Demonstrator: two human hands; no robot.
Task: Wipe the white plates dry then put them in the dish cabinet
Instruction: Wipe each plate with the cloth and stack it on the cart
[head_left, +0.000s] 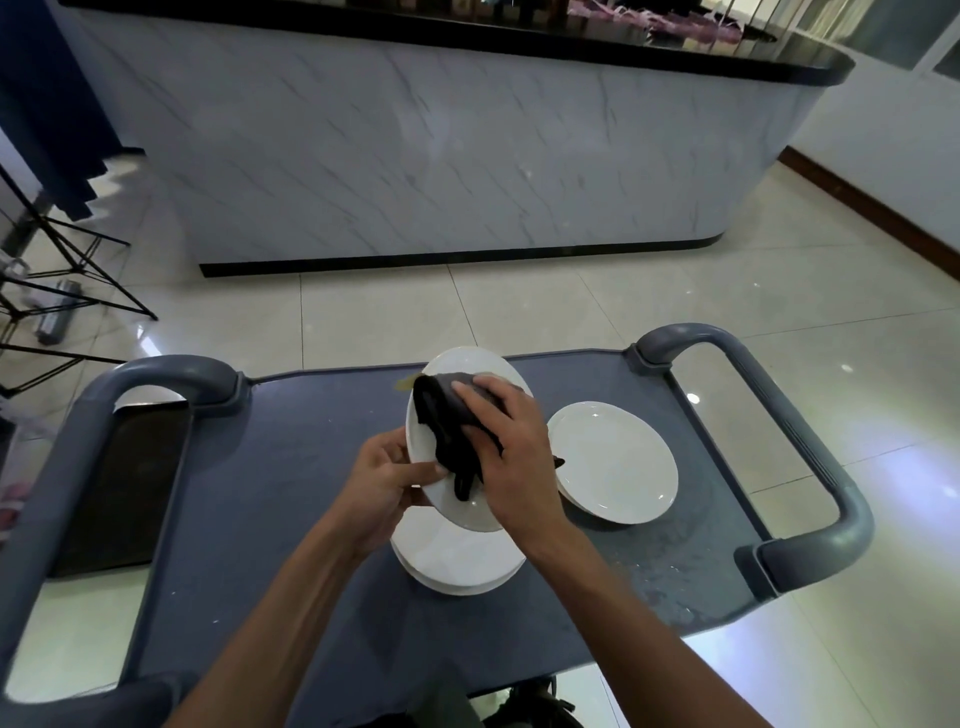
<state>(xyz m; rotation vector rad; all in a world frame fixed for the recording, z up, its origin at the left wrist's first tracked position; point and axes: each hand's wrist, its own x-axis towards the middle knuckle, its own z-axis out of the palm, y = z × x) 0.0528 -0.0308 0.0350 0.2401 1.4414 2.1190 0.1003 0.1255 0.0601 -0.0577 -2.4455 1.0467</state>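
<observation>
I hold a white plate (457, 366) tilted above the grey cart top (291, 467). My left hand (384, 483) grips its left rim, thumb on the face. My right hand (506, 447) presses a dark cloth (441, 421) against the plate's face, fingers curled over the cloth. Under the held plate lies a stack of white plates (457, 561) on the cart. Another short stack of white plates (615, 460) sits to the right on the cart. No dish cabinet shows in this view.
The cart has grey handles at left (78, 431) and right (810, 431). A marble-fronted counter (441, 150) with a black top stands ahead across the tiled floor. Black tripod legs (67, 260) stand at far left. A dark mat (124, 488) lies left of the cart.
</observation>
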